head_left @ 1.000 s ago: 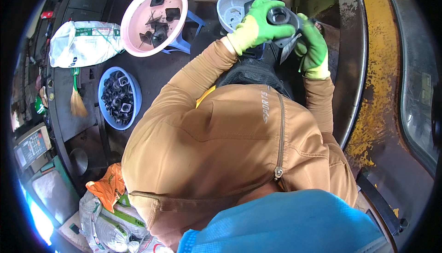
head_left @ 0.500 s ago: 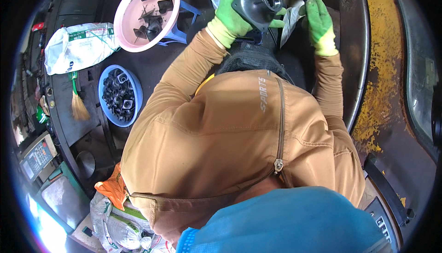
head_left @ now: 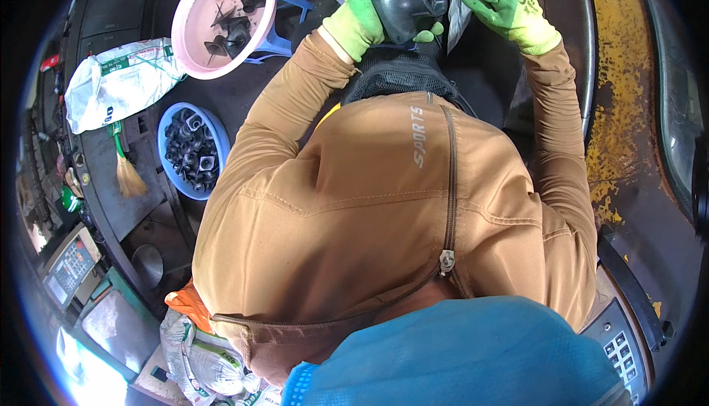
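My left hand [head_left: 359,19], in a green glove, is closed around a black moulded part [head_left: 399,8]. This part has a flat squarish flange and a short round neck that points right. At the neck's open end are the fingertips of my right hand [head_left: 504,5], also gloved in green. Those fingers are pressed together; whatever they hold is too small to make out. A thin greyish-white piece [head_left: 459,23] is partly visible below my right fingers, and I cannot tell what it is.
A pink basin [head_left: 186,36] with several black parts rests on a blue stool [head_left: 278,45]. Left of me stand a blue basin [head_left: 163,156] full of small black parts, a white sack [head_left: 122,84] and a hand broom [head_left: 130,173]. A yellow, rust-worn machine panel [head_left: 617,73] borders my right.
My right hand has come left and up, bringing its fingertips to the neck of the black part. The part, still in my left hand, has shifted slightly left and turned a little.
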`<state>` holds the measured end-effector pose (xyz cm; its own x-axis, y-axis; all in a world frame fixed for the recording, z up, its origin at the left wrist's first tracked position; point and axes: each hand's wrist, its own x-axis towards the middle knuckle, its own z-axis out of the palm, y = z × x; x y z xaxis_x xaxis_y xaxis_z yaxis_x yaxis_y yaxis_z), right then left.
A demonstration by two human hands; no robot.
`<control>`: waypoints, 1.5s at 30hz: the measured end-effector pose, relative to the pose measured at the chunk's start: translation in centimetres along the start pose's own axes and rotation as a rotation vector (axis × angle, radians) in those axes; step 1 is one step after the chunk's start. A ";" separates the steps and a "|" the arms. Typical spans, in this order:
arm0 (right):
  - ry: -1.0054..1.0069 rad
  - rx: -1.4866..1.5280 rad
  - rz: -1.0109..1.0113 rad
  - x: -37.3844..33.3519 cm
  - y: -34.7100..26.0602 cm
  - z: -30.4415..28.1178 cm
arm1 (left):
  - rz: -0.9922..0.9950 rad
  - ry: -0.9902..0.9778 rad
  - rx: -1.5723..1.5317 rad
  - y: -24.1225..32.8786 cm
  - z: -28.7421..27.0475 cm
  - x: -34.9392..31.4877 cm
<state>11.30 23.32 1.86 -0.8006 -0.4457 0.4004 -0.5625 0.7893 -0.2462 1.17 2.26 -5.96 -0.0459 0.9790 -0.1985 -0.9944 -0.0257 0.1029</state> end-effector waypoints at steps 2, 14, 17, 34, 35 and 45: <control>-0.002 0.029 0.026 0.0 0.0 0.5 | 0.049 0.022 0.081 -0.1 0.0 0.0; 0.198 -0.020 -0.080 -2.1 -0.3 3.8 | 0.488 -0.033 0.131 -0.5 2.5 -0.2; 0.215 0.278 0.194 -2.4 -1.1 5.0 | 0.550 -0.090 0.185 -0.2 3.0 -0.4; 0.214 1.198 0.863 -1.3 -5.5 5.2 | 1.262 -0.010 1.115 1.6 1.8 1.0; 0.225 1.265 0.858 -1.2 -5.8 5.1 | 1.287 -0.024 1.156 1.7 1.8 1.0; 0.117 1.919 1.134 -0.3 -7.1 2.4 | 1.633 -0.332 1.951 3.0 5.7 0.3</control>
<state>15.05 16.83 1.41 -0.8669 -0.1646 -0.4705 0.4568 -0.6399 -0.6179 -1.26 3.65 -0.16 -0.0829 0.4094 0.9086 0.8530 -0.4422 0.2772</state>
